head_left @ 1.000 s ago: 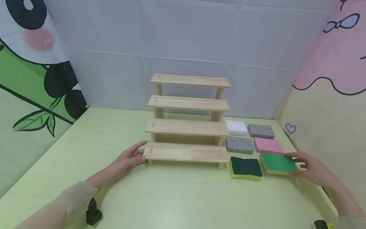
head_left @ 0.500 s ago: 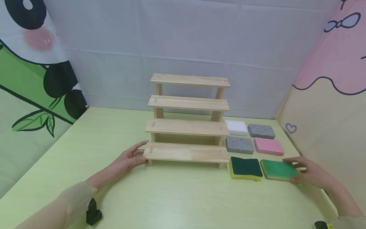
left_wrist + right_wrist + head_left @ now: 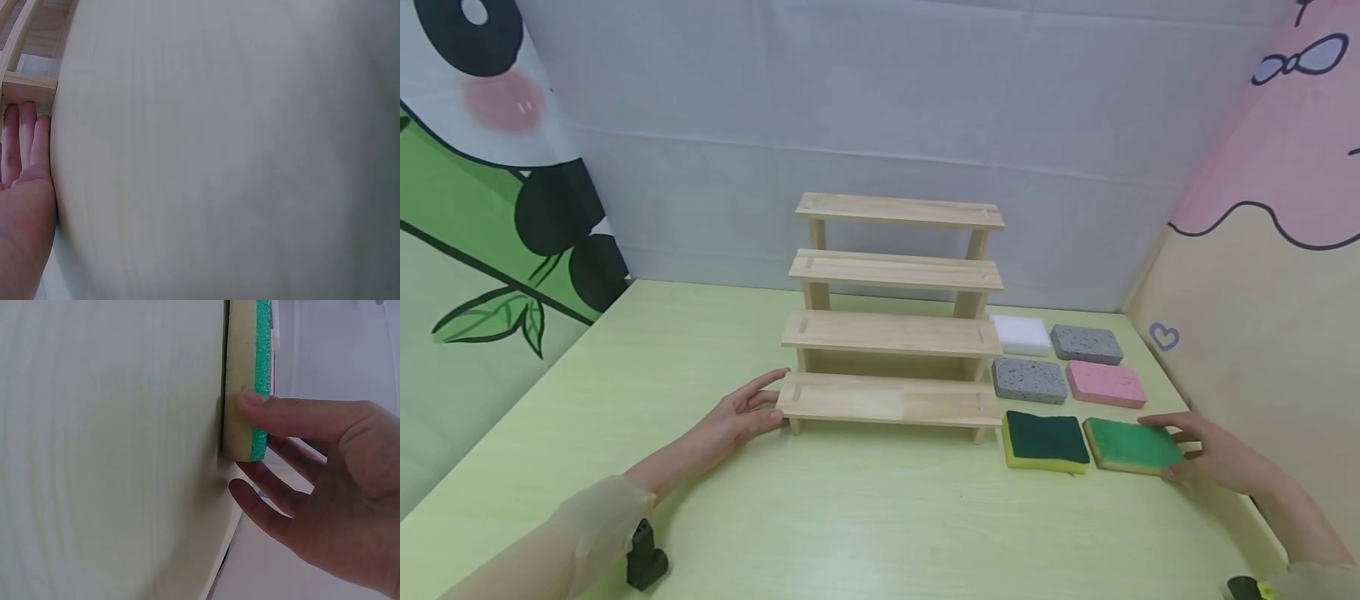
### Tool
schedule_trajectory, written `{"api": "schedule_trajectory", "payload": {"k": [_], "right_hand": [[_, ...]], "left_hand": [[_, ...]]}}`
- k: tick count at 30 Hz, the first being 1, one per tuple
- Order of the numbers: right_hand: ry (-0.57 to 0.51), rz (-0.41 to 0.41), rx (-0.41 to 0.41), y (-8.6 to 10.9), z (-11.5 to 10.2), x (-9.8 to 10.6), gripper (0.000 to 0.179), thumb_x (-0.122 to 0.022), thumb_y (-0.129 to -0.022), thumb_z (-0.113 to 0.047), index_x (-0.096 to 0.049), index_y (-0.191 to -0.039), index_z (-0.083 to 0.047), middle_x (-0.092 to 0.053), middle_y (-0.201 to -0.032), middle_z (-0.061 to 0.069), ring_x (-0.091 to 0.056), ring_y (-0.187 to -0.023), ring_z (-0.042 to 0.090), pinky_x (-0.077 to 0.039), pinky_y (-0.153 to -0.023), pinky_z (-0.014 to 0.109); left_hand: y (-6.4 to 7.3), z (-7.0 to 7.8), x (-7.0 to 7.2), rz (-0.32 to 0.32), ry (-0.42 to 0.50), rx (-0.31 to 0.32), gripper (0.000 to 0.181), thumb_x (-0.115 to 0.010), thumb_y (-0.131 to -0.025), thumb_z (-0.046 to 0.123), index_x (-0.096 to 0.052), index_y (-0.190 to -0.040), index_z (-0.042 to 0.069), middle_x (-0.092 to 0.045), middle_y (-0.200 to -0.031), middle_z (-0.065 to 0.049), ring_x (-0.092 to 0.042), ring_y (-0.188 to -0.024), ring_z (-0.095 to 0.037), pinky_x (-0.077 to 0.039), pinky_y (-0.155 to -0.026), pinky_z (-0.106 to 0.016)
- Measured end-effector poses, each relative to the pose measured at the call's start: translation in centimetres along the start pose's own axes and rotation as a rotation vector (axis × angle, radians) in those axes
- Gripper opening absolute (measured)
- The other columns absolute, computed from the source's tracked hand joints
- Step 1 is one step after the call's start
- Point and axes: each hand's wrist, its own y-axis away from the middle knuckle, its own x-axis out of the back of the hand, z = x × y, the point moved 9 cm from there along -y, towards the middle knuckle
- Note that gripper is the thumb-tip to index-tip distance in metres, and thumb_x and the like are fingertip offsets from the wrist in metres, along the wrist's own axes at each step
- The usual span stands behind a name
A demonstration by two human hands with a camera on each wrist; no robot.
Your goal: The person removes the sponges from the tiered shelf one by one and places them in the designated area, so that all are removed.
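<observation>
My right hand (image 3: 1221, 454) holds a green-topped sponge (image 3: 1133, 444) at its right end, thumb on the near side and fingers at the far side. This sponge lies flat on the table; the right wrist view shows its pale yellow layer (image 3: 240, 375) under the thumb. My left hand (image 3: 737, 421) touches the left end of a stepped wooden shelf (image 3: 887, 398) at its lowest board. In the left wrist view the left fingers (image 3: 40, 140) are straight and reach the shelf's leg (image 3: 31, 87); the thumb is hidden there.
Left of the green-topped sponge lies a dark green and yellow one (image 3: 1047, 442). Behind them are a grey sponge (image 3: 1028, 380), a pink sponge (image 3: 1107, 383), a white block (image 3: 1019, 335) and another grey sponge (image 3: 1086, 343). A side wall (image 3: 1262, 333) rises close to the right hand.
The right hand has lowered the green-topped sponge slightly toward me, flat onto the table. The left hand and the shelf have stayed in place.
</observation>
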Motion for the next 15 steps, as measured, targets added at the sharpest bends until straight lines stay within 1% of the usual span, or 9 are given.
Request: {"api": "schedule_trajectory", "payload": {"k": [2,4,6,7,8,9,11,13,15], "right_hand": [[0.004,-0.014,-0.003,-0.04,-0.02,-0.08,0.068,-0.082,-0.074,-0.011,-0.053,-0.134,0.002,-0.046,-0.131,0.024,-0.047,-0.101,-0.012,-0.053,-0.078,0.021],[-0.003,-0.028,-0.005,-0.06,-0.07,-0.17,0.068,-0.082,-0.075,-0.01,-0.051,-0.134,0.002,-0.044,-0.133,0.026,-0.056,-0.107,0.006,-0.053,-0.078,0.021],[-0.013,-0.037,-0.007,-0.08,-0.1,-0.23,0.068,-0.081,-0.075,-0.008,-0.051,-0.135,0.001,-0.042,-0.134,0.027,-0.058,-0.11,0.026,-0.053,-0.078,0.02],[-0.014,-0.038,-0.007,-0.07,-0.11,-0.23,0.068,-0.081,-0.075,-0.008,-0.051,-0.135,0.001,-0.042,-0.134,0.026,-0.058,-0.11,0.029,-0.052,-0.078,0.02],[-0.016,-0.036,-0.001,-0.06,-0.14,-0.22,0.067,-0.081,-0.075,-0.008,-0.05,-0.135,0.001,-0.042,-0.134,0.026,-0.058,-0.11,0.027,-0.052,-0.078,0.02],[-0.021,-0.036,0.005,-0.05,-0.15,-0.23,0.067,-0.081,-0.075,-0.007,-0.05,-0.135,0.0,-0.042,-0.133,0.026,-0.058,-0.111,0.019,-0.052,-0.078,0.02],[-0.02,-0.031,0.016,-0.02,-0.18,-0.21,0.067,-0.081,-0.076,-0.007,-0.051,-0.135,0.0,-0.043,-0.132,0.025,-0.052,-0.108,-0.002,-0.052,-0.078,0.02],[-0.023,-0.022,0.028,0.02,-0.09,-0.18,0.066,-0.081,-0.076,-0.007,-0.051,-0.135,-0.001,-0.045,-0.133,0.008,-0.042,-0.101,-0.017,-0.052,-0.078,0.019],[-0.029,-0.022,0.038,0.01,-0.04,-0.22,0.066,-0.081,-0.076,-0.007,-0.052,-0.134,-0.001,-0.044,-0.131,0.005,-0.038,-0.1,-0.022,-0.052,-0.077,0.019]], "left_hand": [[-0.02,0.01,-0.01,-0.001,-0.001,-0.003,0.07,-0.057,-0.1,0.018,-0.019,-0.158,0.026,-0.046,-0.147,-0.013,-0.06,-0.121,-0.005,-0.048,-0.099,-0.017],[-0.05,0.03,-0.03,-0.005,-0.002,-0.01,0.07,-0.057,-0.1,0.018,-0.019,-0.158,0.026,-0.046,-0.147,-0.013,-0.06,-0.121,-0.005,-0.049,-0.099,-0.017],[-0.04,0.09,-0.04,-0.008,-0.003,-0.018,0.07,-0.057,-0.1,0.017,-0.018,-0.159,0.024,-0.046,-0.147,-0.014,-0.06,-0.12,-0.005,-0.049,-0.099,-0.017],[-0.03,0.11,-0.04,-0.007,-0.001,-0.018,0.07,-0.057,-0.1,0.017,-0.018,-0.159,0.024,-0.046,-0.147,-0.014,-0.061,-0.12,-0.005,-0.049,-0.099,-0.017],[-0.01,0.12,-0.06,-0.007,-0.002,-0.015,0.07,-0.057,-0.1,0.017,-0.018,-0.159,0.024,-0.046,-0.147,-0.013,-0.06,-0.12,-0.005,-0.049,-0.099,-0.017],[0.01,0.1,-0.03,-0.003,-0.002,-0.01,0.07,-0.057,-0.1,0.017,-0.018,-0.159,0.025,-0.047,-0.147,-0.013,-0.06,-0.12,-0.005,-0.049,-0.099,-0.017],[0.06,0.1,-0.05,-0.004,-0.008,-0.006,0.07,-0.057,-0.1,0.018,-0.018,-0.159,0.025,-0.046,-0.147,-0.013,-0.06,-0.121,-0.005,-0.049,-0.1,-0.018],[0.07,0.07,-0.05,-0.002,-0.008,0.001,0.07,-0.057,-0.1,0.018,-0.019,-0.158,0.026,-0.046,-0.148,-0.013,-0.06,-0.121,-0.004,-0.049,-0.1,-0.018],[0.08,0.14,-0.09,-0.005,-0.008,-0.008,0.071,-0.057,-0.1,0.017,-0.018,-0.159,0.025,-0.045,-0.148,-0.014,-0.06,-0.121,-0.004,-0.049,-0.1,-0.018]]}}
